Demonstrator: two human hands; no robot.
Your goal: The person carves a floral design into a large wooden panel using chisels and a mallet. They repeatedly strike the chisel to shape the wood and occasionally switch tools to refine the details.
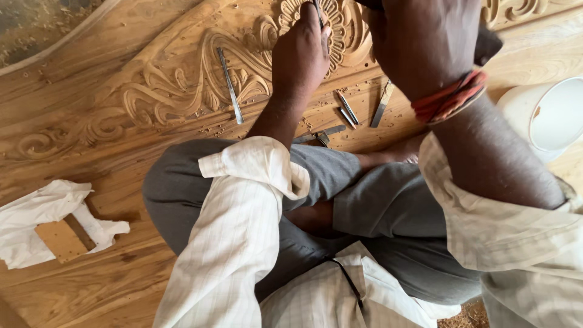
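Your left hand (300, 54) is curled tight around a thin metal chisel (318, 12), its tip set on the carved flower rosette (346, 27) near the far edge of the wooden panel (121, 79) you sit on. Your right hand (422, 42) hangs just above and beside it, fingers closed around a dark handle (489, 44) whose head is hidden, so you cannot tell what tool it is; a red and orange thread band (452, 97) circles that wrist. On the panel between your hands and your crossed legs lie 4 spare carving tools: 1 long chisel (231, 85) across the scroll carving to the left, 2 short ones (347, 109) side by side, and 1 flat blade (382, 103) just right of them. A white bucket (546, 115) stands at the right edge. Near the left edge, a white cloth (36, 218) holds a small wooden block (61, 240).
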